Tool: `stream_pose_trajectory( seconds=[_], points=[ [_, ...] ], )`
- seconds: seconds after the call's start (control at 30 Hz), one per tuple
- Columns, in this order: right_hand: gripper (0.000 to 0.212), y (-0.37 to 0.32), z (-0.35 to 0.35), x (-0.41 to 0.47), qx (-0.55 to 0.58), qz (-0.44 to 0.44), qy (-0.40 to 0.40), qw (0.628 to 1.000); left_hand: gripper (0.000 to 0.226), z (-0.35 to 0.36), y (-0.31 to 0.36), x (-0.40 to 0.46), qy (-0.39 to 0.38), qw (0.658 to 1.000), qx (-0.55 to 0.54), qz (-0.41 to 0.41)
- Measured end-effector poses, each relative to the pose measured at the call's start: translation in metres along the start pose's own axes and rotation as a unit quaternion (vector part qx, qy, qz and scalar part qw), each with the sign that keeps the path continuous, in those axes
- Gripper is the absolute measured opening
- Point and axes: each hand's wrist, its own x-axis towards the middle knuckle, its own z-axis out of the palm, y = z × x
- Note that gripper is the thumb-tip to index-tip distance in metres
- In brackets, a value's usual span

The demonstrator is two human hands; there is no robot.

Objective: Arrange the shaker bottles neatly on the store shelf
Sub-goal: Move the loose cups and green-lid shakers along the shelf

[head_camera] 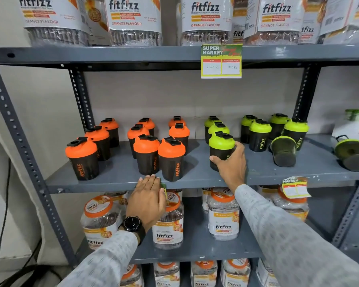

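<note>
Black shaker bottles stand on the grey middle shelf (195,179). Several orange-lidded shakers (146,154) fill the left half in rows. Several green-lidded shakers (259,134) stand in the right half. My right hand (231,164) is wrapped around the front green-lidded shaker (221,145), which stands upright on the shelf. My left hand (146,200) rests flat against the shelf's front edge below the orange shakers, fingers together, holding nothing. Two green shakers lie on their sides: one tipped shaker (283,151) to the right, a second tipped shaker (351,154) near the far right edge.
Large fitfizz jars (223,213) fill the lower shelves, and larger jars (133,17) sit on the top shelf. A yellow price tag (221,62) hangs from the upper shelf edge; another tag (294,187) hangs from the middle shelf. Perforated steel uprights (19,137) frame the rack.
</note>
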Motion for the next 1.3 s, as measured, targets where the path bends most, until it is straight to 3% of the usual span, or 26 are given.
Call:
stream_pose_trajectory(
  seconds=[0.17,0.27,0.47,0.6,0.67,0.77,0.9,1.0,1.23,1.3],
  points=[
    [0.110,0.007,-0.014,-0.002,0.009,0.020,-0.042,0.999,0.058,-0.004,0.014,-0.011,0.073,0.995,-0.070,-0.003],
    [0.095,0.017,-0.035,0.002,0.017,-0.008,-0.032,0.999,0.053,0.003,0.049,-0.020,0.112,0.987,-0.108,0.047],
    [0.063,0.039,-0.106,0.045,0.011,-0.105,-0.005,0.994,0.052,0.023,0.172,0.010,0.067,0.981,-0.118,0.142],
    [0.046,0.064,-0.163,0.089,-0.040,-0.153,0.035,0.987,0.059,0.041,0.261,0.052,0.043,0.980,-0.119,0.153],
    [0.048,0.079,-0.187,0.109,-0.073,-0.105,0.026,0.991,0.063,0.051,0.293,0.077,0.017,0.985,-0.108,0.133],
    [0.070,0.100,-0.209,0.137,-0.144,0.014,-0.042,0.989,0.064,0.065,0.320,0.108,-0.038,0.993,-0.067,0.094],
    [0.092,0.116,-0.215,0.163,-0.105,0.159,-0.127,0.974,0.062,0.077,0.323,0.133,-0.103,0.994,-0.013,0.041],
    [0.091,0.118,-0.205,0.170,-0.042,0.221,-0.170,0.960,0.064,0.082,0.319,0.133,-0.123,0.992,0.004,0.027],
    [0.064,0.125,-0.186,0.193,0.036,0.257,-0.188,0.947,0.064,0.087,0.319,0.133,-0.115,0.993,-0.017,0.028],
    [0.070,0.126,-0.181,0.196,0.078,0.270,-0.187,0.941,0.064,0.088,0.318,0.133,-0.107,0.994,-0.013,0.030]
  ],
)
